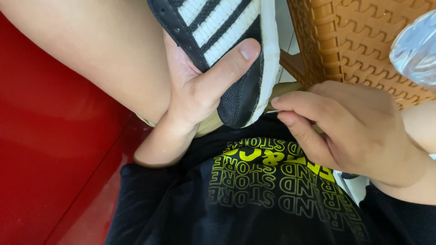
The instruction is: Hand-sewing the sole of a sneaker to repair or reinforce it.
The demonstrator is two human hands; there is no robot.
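Sneaker (227,54) lay clamped in my left hand (200,86), thumb across its black striped side, long axis running up and away from me. My right hand (345,127), just beside its heel, pinched something thin I couldn't identify.

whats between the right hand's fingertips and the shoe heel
In the head view, a thin pale needle-like piece, pinched in the right hand, spans that small gap toward the shoe, which the left hand grips.

Brown plastic chair (363,41) crowds right — shoe (236,54) blocks centre — red floor (54,149) open left.
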